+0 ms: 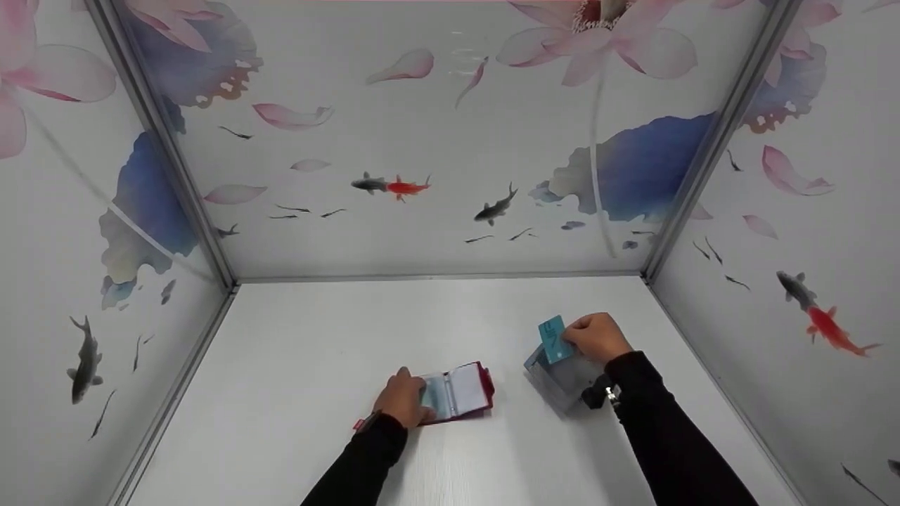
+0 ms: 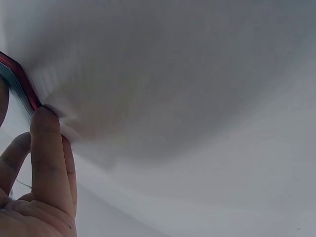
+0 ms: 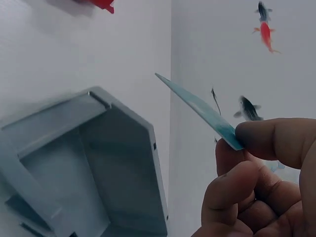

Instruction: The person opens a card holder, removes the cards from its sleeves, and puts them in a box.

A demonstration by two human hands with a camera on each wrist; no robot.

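In the head view a teal card [image 1: 554, 341] is pinched between thumb and forefinger of my right hand [image 1: 596, 337]. It is tilted up over a grey see-through box [image 1: 559, 386]. The right wrist view shows the card [image 3: 202, 111] nearly edge-on, beside the open box [image 3: 126, 163], whose inside looks bare. To the left, a small red card holder [image 1: 470, 388] lies open, with clear sleeves and a ring spine. My left hand [image 1: 402, 397] grips its left side, thumb over the sleeves. In the left wrist view, fingertips meet the red cover's edge [image 2: 24, 84].
Everything lies on a white table [image 1: 316, 337]. Panels printed with fish and lotus flowers enclose it: a back wall [image 1: 436, 239], a left wall [image 1: 56, 246] and a right wall [image 1: 830, 239]. Metal strips run along the corners.
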